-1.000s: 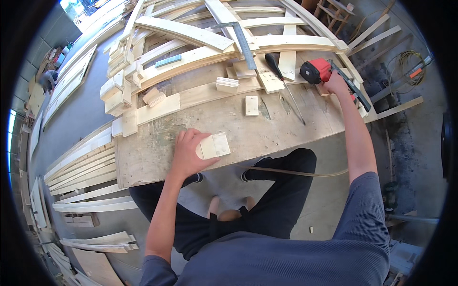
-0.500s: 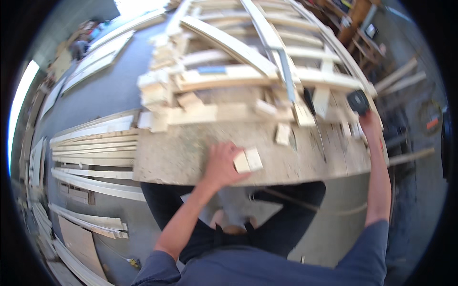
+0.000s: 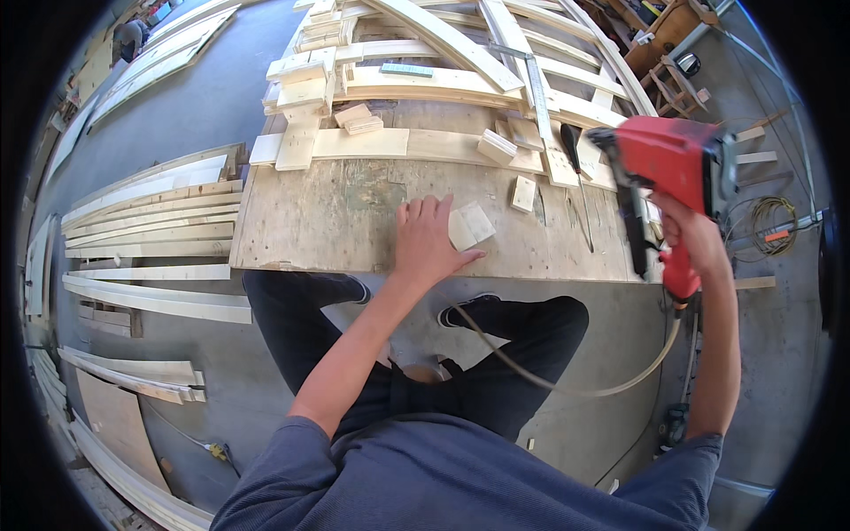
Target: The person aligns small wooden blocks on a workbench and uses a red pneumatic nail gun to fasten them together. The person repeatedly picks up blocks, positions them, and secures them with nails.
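Note:
Two small pale wooden blocks point(image 3: 471, 226) lie side by side near the front edge of the worktable point(image 3: 310, 217). My left hand point(image 3: 429, 237) grips them from the left, its index finger and thumb around the near block and the palm low over the tabletop. A red and black air nail gun point(image 3: 668, 159) is raised over the table's right side. My right hand point(image 3: 695, 234) is closed around its handle, and the gun's long black magazine points down toward the table. A translucent air hose point(image 3: 567, 388) hangs from the grip and loops across below the table edge.
Farther back on the table lie loose wood offcuts point(image 3: 524, 193), a black-handled screwdriver point(image 3: 580, 173), a metal square point(image 3: 538, 102) and a strip of fasteners point(image 3: 406, 70). Long boards form a frame point(image 3: 460, 44) behind them. Stacked planks point(image 3: 159, 212) stand at the left.
My right hand has brought the nail gun up from the table's far right side, nearer to me. My left hand stays at the blocks. The whole view has shifted.

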Demonstrator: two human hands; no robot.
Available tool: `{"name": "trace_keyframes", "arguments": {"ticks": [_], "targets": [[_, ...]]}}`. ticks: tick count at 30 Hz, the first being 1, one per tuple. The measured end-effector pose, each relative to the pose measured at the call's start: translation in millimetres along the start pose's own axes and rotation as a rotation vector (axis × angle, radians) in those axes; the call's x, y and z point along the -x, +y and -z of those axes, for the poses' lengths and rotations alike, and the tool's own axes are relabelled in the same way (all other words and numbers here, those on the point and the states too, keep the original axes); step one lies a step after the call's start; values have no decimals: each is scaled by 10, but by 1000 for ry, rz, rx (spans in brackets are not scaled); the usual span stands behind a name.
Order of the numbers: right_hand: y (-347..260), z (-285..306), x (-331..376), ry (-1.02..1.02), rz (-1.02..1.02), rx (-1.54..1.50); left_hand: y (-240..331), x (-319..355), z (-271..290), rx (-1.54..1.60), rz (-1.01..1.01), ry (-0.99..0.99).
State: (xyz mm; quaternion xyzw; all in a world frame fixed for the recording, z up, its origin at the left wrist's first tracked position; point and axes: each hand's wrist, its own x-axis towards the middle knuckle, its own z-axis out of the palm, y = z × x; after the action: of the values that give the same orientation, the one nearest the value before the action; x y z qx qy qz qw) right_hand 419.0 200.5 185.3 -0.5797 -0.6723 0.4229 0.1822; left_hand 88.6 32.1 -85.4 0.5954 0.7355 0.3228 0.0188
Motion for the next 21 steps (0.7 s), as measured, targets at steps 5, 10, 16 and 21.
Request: {"name": "trace_keyframes", "arguments": {"ticks": [5,10,16,21], "targets": [[-334,-886,182,-315,-175,-140,-223,239,133,40,-13,39],[-521,-1311,164,-488,-302,-85,-270,241,142,176,-32,33],[-523,-1588,66,-486,-356,9,-248,233,153,213,0,32],[-601,-1692,28,-519,-357,37,-273,231,138,219,20,24]]}}
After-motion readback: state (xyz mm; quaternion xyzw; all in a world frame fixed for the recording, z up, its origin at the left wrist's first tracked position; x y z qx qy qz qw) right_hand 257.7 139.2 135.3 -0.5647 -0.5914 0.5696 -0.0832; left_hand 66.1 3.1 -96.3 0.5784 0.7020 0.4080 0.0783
